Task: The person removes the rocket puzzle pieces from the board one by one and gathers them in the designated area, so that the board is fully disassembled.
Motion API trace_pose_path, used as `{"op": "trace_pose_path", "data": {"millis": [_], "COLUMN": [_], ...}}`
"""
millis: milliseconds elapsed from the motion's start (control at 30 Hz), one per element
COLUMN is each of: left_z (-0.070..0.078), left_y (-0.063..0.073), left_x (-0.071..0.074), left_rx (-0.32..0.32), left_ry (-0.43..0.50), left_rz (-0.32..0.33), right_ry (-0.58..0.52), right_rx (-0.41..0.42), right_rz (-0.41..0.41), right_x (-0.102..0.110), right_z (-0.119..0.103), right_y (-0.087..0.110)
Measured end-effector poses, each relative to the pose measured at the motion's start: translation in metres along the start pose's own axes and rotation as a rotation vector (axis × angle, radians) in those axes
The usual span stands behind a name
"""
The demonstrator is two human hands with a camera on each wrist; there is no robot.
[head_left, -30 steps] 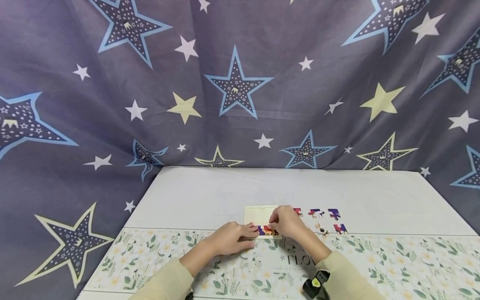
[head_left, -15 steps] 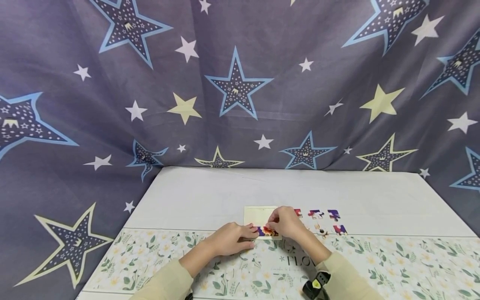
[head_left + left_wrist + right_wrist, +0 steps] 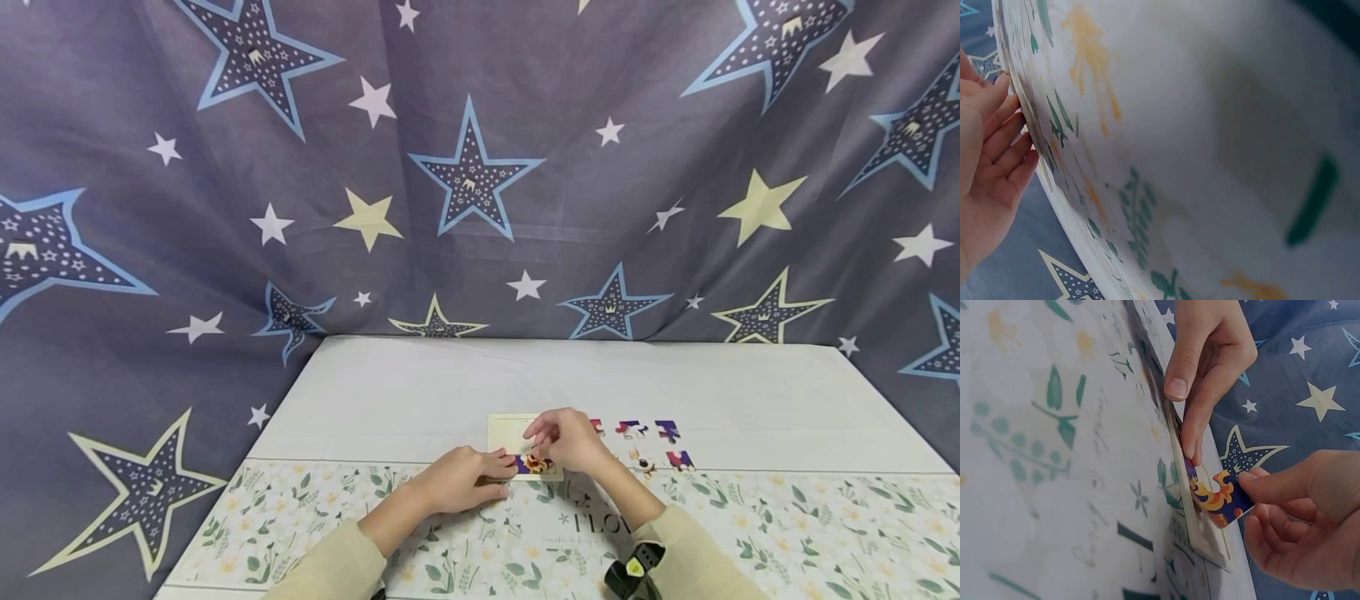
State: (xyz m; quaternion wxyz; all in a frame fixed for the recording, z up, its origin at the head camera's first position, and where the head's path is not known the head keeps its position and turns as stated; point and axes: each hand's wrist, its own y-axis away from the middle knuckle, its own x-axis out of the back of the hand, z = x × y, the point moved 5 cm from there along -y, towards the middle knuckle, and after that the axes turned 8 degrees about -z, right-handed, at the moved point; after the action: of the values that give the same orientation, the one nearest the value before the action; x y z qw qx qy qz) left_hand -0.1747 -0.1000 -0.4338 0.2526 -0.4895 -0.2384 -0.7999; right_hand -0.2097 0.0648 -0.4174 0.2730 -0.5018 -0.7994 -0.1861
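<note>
A small pale puzzle board (image 3: 510,429) lies on the table, with purple-and-orange jigsaw pieces (image 3: 534,464) along its near edge. My left hand (image 3: 461,477) rests at the board's left side, fingers extended, and a fingertip touches the purple end of the pieces in the right wrist view. Over the right part of that row is my right hand (image 3: 573,442). Its thumb (image 3: 1266,486) is at the corner of an orange-patterned piece (image 3: 1219,497), while the index finger stands lifted away from the thumb. Only the left hand's palm side and fingers (image 3: 1007,140) show in the left wrist view.
Several loose jigsaw pieces (image 3: 667,430) lie right of the board, some partly behind the right hand. A floral cloth (image 3: 787,525) covers the near part of the white table (image 3: 420,392). A star-patterned curtain (image 3: 585,217) hangs behind and at the sides.
The right hand's index finger has lifted off the jigsaw piece and spread from the thumb, uncovering more of the orange pattern. The left hand has stayed in place.
</note>
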Motion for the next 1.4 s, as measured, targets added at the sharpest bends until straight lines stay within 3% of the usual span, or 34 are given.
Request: {"op": "trace_pose_path", "data": {"millis": [567, 767, 933, 1200, 1400], "left_z": [0.002, 0.002, 0.002, 0.003, 0.003], "left_y": [0.002, 0.002, 0.002, 0.002, 0.001], "left_x": [-0.001, -0.002, -0.001, 0.001, 0.002], "left_rx": [0.007, 0.002, -0.001, -0.011, 0.003], "left_ry": [0.016, 0.016, 0.023, 0.018, 0.022], "left_rz": [-0.006, -0.001, -0.001, 0.0, -0.007], "right_ry": [0.042, 0.063, 0.063, 0.033, -0.023], "right_rx": [0.016, 0.105, 0.131, 0.047, -0.057], "right_rz": [-0.109, -0.125, -0.106, 0.042, 0.082], "right_x": [0.001, 0.001, 0.003, 0.014, 0.023], "right_z": [0.002, 0.002, 0.003, 0.008, 0.019], "right_y": [0.004, 0.011, 0.011, 0.014, 0.02]}}
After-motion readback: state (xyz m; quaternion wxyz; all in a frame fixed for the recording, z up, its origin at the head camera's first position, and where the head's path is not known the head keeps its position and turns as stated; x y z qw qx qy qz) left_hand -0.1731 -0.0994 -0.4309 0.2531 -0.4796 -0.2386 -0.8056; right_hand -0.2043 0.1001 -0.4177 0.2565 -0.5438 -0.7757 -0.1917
